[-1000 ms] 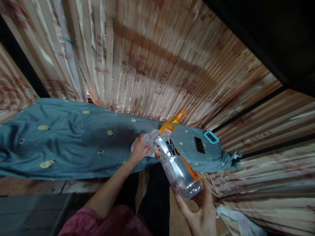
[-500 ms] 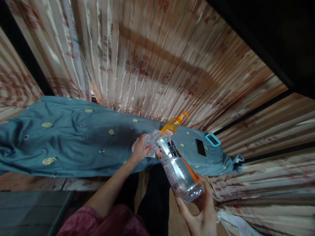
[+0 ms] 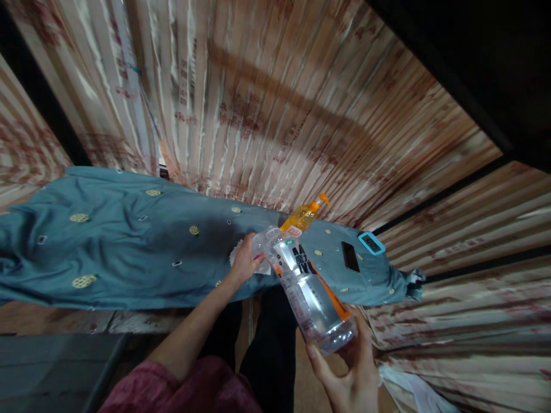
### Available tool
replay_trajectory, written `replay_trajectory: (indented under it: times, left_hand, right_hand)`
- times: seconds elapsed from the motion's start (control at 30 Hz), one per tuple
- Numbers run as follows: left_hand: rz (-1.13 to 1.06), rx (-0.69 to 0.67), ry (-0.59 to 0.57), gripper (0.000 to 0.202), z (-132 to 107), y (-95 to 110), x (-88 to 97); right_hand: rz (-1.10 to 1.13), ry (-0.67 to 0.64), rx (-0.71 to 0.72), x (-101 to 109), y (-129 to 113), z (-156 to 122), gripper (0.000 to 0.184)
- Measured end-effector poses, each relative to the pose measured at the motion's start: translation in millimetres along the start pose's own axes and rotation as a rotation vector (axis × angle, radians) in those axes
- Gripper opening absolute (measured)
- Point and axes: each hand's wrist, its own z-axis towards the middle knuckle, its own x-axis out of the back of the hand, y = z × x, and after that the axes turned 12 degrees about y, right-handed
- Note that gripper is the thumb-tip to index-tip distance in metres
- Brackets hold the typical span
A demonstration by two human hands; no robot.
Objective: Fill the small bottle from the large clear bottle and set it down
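Observation:
My right hand [image 3: 348,367] is closed around the base of a clear plastic drink bottle [image 3: 310,292] with a silver and orange label. The bottle is tilted, its neck up and to the left. My left hand [image 3: 244,261] grips a small clear container [image 3: 259,241], which looks like a plastic cup, at the bottle's mouth. Whether the two touch, and whether liquid runs between them, I cannot make out. Under the left hand lies a white tissue [image 3: 264,268], partly hidden. Just behind the bottle's neck stands an orange pump bottle [image 3: 301,218].
A grey-blue cloth with yellow patterns [image 3: 129,246] covers the long narrow surface. To the right lie a black phone [image 3: 350,256] and a light-blue digital timer [image 3: 371,244]. Pleated curtains [image 3: 258,115] hang behind and at the right. A white plastic bag [image 3: 413,387] is at the lower right.
Both hands, the bottle and the clear container keep nearly the same positions. The view has shifted very slightly.

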Motion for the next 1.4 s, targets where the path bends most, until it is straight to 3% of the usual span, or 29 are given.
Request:
replay_trajectory:
  times: [1.4]
  left_hand:
    - [0.01,-0.013,-0.008,0.066,-0.5,4.8,1.8]
  right_hand:
    - [-0.034,0.02,0.119,3.1,3.0,4.9,0.103]
